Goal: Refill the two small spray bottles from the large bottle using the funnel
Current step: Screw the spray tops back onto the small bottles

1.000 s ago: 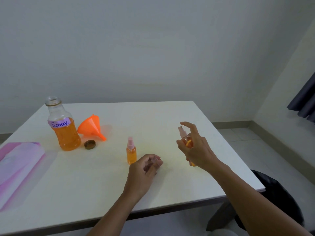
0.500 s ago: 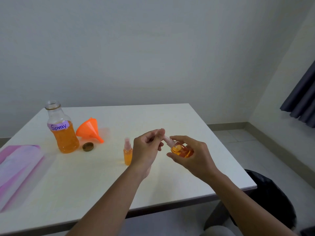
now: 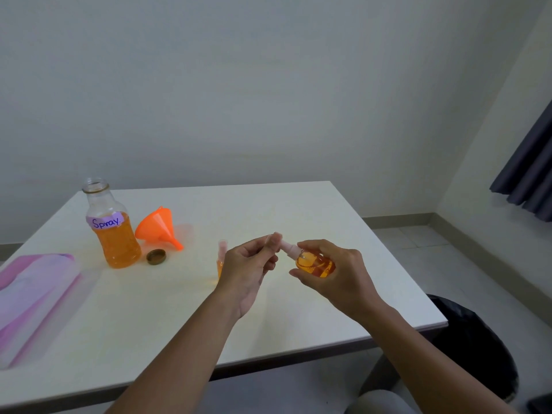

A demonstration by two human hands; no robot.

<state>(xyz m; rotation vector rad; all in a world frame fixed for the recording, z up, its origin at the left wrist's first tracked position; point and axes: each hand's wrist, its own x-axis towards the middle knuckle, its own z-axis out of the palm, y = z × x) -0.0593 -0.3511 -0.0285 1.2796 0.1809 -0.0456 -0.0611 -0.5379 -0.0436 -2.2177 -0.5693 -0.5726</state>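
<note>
Large bottle uncapped, upright at 10 o'clock; funnel on its side at its 3 o'clock; first spray bottle upright, second spray bottle tilted in right hand

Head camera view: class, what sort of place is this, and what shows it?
Probably a plain room in a home or small office, not a workshop: a white table, bare pale walls, a tiled floor and a dark curtain at the right.
</note>
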